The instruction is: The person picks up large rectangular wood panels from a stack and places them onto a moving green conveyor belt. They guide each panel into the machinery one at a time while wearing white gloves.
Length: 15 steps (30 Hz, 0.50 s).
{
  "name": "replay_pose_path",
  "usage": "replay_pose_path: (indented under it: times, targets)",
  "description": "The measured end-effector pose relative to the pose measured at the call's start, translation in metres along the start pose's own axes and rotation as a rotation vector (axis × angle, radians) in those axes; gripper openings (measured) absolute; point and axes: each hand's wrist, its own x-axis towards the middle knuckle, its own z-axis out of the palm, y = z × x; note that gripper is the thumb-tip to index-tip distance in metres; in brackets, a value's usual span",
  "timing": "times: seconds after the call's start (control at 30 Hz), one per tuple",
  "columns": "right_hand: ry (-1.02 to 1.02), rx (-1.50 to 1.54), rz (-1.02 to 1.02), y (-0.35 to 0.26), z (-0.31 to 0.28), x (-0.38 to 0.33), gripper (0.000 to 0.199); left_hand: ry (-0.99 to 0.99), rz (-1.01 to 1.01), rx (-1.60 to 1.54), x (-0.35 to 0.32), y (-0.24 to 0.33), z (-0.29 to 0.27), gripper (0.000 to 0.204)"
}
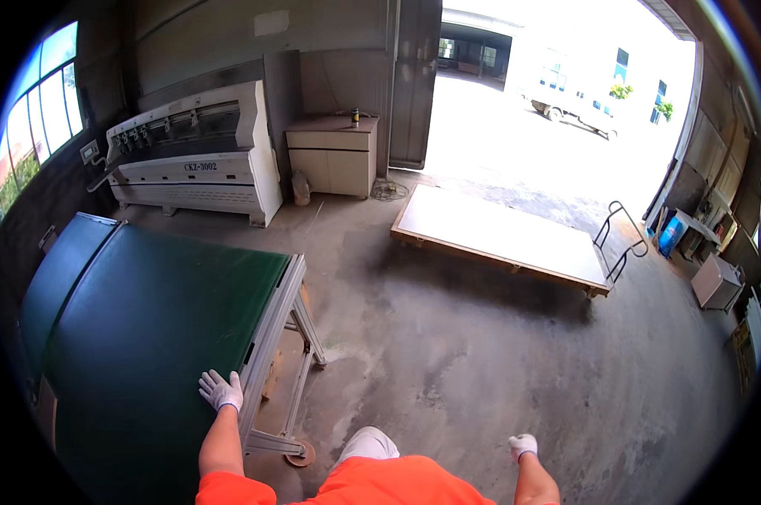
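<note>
My left hand (221, 391), in a pale work glove, is open with fingers spread over the green belt (166, 295) of a conveyor table, near its right edge. It appears to rest on the belt. An aluminium frame (273, 316) borders the belt beside the hand. My right hand (522, 444), also gloved, hangs out to the right above the concrete floor. Its fingers are curled in, with nothing visible in them. Ahead stands a low flat cart (505, 268) carrying a white board (502, 234), apart from both hands.
A black tubular handle (620, 240) rises from the cart's right end. At the back left stand a long white machine (195, 181) and a pale cabinet (330, 164) with a small can on top. Beyond the wide doorway a truck (574, 109) is parked. Boxes (717, 282) line the right wall.
</note>
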Motion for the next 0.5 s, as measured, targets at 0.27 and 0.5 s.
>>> replay_pose_path:
  times: [0.27,0.5]
  targets:
    - [0.255,0.563,-0.34,-0.353,-0.088,0.26,0.019,0.094,-0.109,0.047,0.115,0.092,-0.016,0.091]
    - [-0.359,0.216,-0.279,-0.467,0.074,0.259,0.038,0.072,-0.178,0.056,0.251,0.227,-0.025,0.087]
